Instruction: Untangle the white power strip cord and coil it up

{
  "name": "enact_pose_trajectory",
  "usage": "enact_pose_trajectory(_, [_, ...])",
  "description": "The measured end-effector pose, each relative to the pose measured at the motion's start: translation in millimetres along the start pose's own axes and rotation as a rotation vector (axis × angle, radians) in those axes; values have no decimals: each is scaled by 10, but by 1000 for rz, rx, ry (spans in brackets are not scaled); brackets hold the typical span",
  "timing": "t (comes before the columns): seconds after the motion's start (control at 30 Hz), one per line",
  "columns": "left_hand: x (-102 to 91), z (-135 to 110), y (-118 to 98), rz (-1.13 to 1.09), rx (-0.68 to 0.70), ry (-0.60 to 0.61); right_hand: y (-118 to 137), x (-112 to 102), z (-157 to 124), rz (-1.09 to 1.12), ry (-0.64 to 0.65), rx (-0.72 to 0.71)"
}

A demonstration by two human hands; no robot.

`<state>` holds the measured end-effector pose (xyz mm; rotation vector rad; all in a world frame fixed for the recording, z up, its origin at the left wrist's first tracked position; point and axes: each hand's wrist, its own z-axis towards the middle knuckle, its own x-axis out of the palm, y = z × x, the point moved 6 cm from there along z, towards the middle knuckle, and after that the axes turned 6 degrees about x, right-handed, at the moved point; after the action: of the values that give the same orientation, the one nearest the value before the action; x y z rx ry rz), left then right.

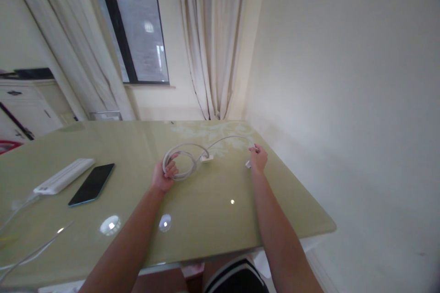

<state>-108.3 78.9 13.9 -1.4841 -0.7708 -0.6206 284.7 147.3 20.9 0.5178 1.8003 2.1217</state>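
A white cable (187,176) is wound in several loops, and my left hand (165,174) is closed around the left side of the coil. Just right of the loops, a small white block (206,159), perhaps a plug or adapter, rests on the table by the cable. From there a thin stretch of cable arcs over to my right hand (258,157), whose fingers are pinched on it near the table's right side. A small white piece (248,164) shows beside that hand; its kind is too small to tell.
On the glossy greenish table (206,219), a white power strip (64,176) and a dark phone (92,184) lie at the left. Loose cables (34,252) cross the near left corner. A wall (343,100) borders the right side, with curtains (213,41) behind.
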Motion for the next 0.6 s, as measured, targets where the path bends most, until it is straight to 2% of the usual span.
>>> enact_pose_trajectory(0.1, [29,-14,73,-66,-63,11,67,-115,-67,-265,-187,-32])
enact_pose_trajectory(0.17, [65,-26,125,-29,-87,-15,146,-98,-133,-354,-220,-74])
enact_pose_trajectory(0.23, [96,-41,138,67,-51,-72,217,36,-225,-421,-183,-146])
enact_pose_trajectory(0.33, [180,-77,156,166,-13,-66,214,488,-438,-468,25,-263])
enact_pose_trajectory(0.47, [288,-155,298,65,-202,127,37,1214,-813,-473,424,-416])
enact_pose_trajectory(0.53, [278,-175,315,8,-243,154,-70,1403,-914,-478,552,-399])
enact_pose_trajectory(0.6, [264,-176,303,-18,-239,155,-137,1436,-930,-491,592,-348])
